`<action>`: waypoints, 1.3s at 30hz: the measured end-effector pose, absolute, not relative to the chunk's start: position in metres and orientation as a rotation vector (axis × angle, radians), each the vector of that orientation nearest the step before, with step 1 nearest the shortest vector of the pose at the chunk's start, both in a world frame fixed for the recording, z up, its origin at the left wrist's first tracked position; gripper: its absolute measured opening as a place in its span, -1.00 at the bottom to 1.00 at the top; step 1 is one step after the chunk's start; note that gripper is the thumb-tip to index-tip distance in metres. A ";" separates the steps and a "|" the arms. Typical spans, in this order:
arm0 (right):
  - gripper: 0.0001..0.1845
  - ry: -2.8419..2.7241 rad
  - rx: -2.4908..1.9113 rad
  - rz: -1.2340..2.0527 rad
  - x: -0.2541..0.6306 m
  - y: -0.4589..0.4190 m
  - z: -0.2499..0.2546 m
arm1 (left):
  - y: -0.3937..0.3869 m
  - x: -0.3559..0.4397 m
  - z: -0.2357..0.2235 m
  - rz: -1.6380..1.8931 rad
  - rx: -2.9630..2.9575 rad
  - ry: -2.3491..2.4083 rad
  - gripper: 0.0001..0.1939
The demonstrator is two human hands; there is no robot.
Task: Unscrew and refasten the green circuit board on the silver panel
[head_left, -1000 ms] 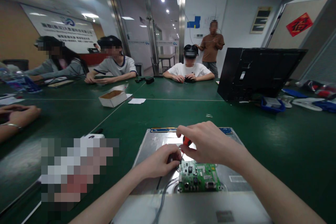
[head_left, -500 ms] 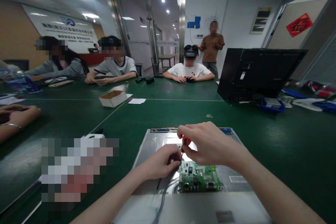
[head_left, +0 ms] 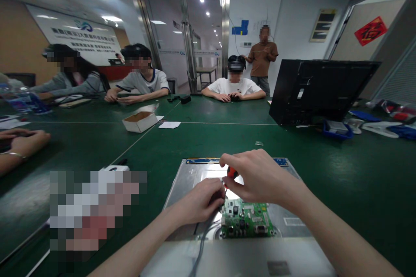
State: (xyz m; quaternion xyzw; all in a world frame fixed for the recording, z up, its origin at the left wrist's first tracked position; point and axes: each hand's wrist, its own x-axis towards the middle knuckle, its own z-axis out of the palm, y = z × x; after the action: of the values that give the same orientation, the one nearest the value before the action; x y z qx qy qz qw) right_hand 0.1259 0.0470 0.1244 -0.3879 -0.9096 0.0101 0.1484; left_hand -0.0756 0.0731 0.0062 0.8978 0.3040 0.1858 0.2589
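Observation:
My right hand is closed around the red and black handle of a screwdriver, its shaft pointing down at the upper left corner of a green circuit board. Beside the shaft, my left hand has its fingers curled together at that same corner; what they pinch, if anything, is hidden. The board lies on the silvery metal back of a flat display panel. A grey cable runs from under my left hand down over the panel.
A black monitor stands at the right, near a blue tray. An open white box is at the left on the green table. Several people sit around it; another person's hands are at the left edge.
The screwdriver handle has turned and tilted slightly in my right hand. Both hands otherwise stay almost where they were.

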 end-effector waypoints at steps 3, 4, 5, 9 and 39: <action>-0.85 -2.616 -1.171 -0.003 0.125 0.048 0.124 | 0.073 -0.075 0.008 0.512 2.447 0.822 -0.93; -0.86 -2.614 -1.186 -0.017 0.125 0.048 0.124 | 0.073 -0.075 0.008 0.520 2.448 0.823 -0.94; -0.87 -2.608 -1.196 -0.031 0.125 0.049 0.124 | 0.072 -0.075 0.009 0.528 2.447 0.826 -0.94; -0.88 -2.596 -1.195 -0.057 0.124 0.049 0.123 | 0.073 -0.075 0.010 0.522 2.443 0.826 -0.97; -0.79 -2.600 -1.168 -0.035 0.124 0.050 0.120 | 0.074 -0.075 0.008 0.515 2.431 0.793 -0.92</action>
State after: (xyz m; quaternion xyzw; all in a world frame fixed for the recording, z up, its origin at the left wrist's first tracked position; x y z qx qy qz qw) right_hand 0.1238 0.0500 0.1200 -0.4055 -0.9025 -0.0122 0.1449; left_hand -0.0747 0.0739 0.0085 0.8991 0.2933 0.1905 0.2633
